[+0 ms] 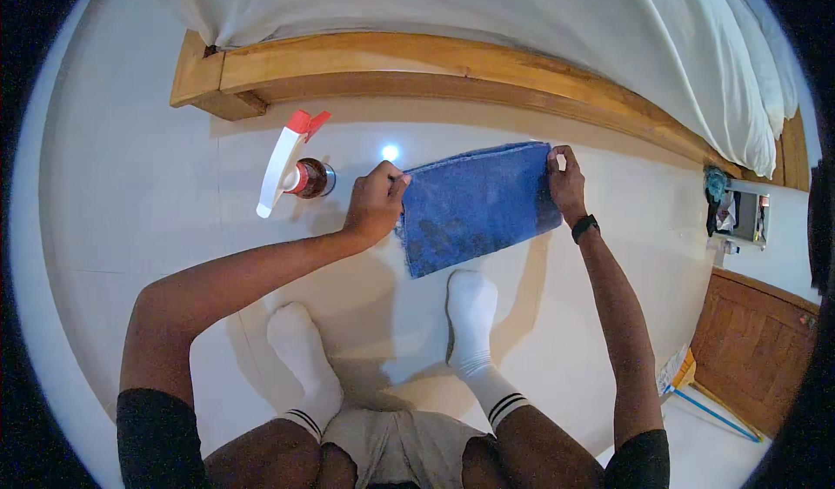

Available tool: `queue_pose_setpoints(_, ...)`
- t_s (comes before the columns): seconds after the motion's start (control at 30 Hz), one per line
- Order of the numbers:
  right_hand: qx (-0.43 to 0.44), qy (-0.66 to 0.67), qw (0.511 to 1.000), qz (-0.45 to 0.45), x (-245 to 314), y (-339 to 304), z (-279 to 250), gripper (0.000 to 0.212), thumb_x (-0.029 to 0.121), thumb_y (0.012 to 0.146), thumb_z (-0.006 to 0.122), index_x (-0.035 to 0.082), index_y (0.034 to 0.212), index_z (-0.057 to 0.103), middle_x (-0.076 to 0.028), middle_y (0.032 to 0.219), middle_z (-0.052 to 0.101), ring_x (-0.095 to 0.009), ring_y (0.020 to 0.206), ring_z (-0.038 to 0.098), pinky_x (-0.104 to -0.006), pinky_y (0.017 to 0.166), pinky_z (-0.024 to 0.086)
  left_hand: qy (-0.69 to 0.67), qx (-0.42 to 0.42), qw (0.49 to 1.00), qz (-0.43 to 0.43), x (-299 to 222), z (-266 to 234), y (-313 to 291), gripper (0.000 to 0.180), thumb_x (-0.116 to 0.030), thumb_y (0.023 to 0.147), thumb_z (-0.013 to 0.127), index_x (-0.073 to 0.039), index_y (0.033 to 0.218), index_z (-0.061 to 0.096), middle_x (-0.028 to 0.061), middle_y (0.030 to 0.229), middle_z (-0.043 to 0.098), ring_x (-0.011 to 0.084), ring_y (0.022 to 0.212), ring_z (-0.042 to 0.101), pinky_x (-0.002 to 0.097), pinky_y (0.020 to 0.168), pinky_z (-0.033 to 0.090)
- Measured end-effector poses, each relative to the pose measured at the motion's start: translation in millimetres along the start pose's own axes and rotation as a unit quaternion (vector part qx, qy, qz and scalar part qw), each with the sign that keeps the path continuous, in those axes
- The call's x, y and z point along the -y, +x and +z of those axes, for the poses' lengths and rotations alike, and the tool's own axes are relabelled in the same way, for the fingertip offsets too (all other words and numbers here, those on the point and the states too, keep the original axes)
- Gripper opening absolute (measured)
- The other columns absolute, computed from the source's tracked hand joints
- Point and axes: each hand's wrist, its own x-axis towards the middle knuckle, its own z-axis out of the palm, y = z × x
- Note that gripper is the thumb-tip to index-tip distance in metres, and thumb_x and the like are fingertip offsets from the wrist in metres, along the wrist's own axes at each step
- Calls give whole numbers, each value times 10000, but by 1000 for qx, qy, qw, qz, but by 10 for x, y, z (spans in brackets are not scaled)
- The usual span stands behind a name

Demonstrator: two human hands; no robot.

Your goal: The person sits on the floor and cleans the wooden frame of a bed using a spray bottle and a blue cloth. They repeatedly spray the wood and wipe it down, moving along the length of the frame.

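A folded blue cloth [483,206] with darker damp-looking patches is stretched out in front of me, above the floor tiles. My left hand [378,200] pinches its upper left corner between thumb and fingers. At the opposite end, my right hand [567,184] grips the upper right corner, with a dark band around that wrist. A spray bottle [315,178] with brown contents, a white head and a red trigger stands on the floor to the left of my left hand, apart from it.
Ahead runs a wooden bed frame [435,58] under a white sheet [487,6]. My feet in white socks [474,315] rest on the pale tiled floor [130,202] close below the cloth. To the right are a small shelf [748,215], a wooden door [755,345] and a blue-handled broom [718,415].
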Motion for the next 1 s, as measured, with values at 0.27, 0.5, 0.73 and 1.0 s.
queue_pose_setpoints(0.27, -6, -73, 996, 40, -21, 138, 14, 195, 372, 1010, 523, 191, 1076, 548, -223, 818, 682, -459, 823, 670, -538, 670, 500, 21, -19, 999, 29, 23, 49, -2, 283, -272, 1004, 582, -15, 918, 505, 105, 600, 605, 191, 483, 618, 358, 470, 476)
queue_pose_setpoints(0.5, -18, 10, 998, 55, 181, 111, 20, 305, 431, 952, 628, 149, 1063, 661, -173, 822, 726, -333, 797, 718, -434, 710, 541, -3, -48, 998, 33, 46, 67, -35, 192, -167, 939, 635, -15, 900, 525, 192, 604, 570, 431, 594, 590, 547, 605, 435)
queue_pose_setpoints(0.73, -49, 29, 998, 9, 28, 286, 53, 392, 427, 812, 802, 113, 1030, 715, -141, 925, 754, -272, 842, 734, -377, 770, 558, 22, -56, 996, 66, 8, 158, -45, 204, -170, 928, 653, -19, 901, 518, 214, 732, 592, 449, 657, 583, 558, 617, 421)
queue_pose_setpoints(1.0, -54, 9, 998, 35, 291, 252, 75, 386, 458, 831, 768, 127, 1022, 712, -135, 937, 754, -304, 879, 730, -412, 791, 559, 56, -80, 990, 105, 73, 133, -130, 194, -141, 974, 612, -16, 876, 501, 140, 576, 599, 250, 502, 632, 397, 491, 456)
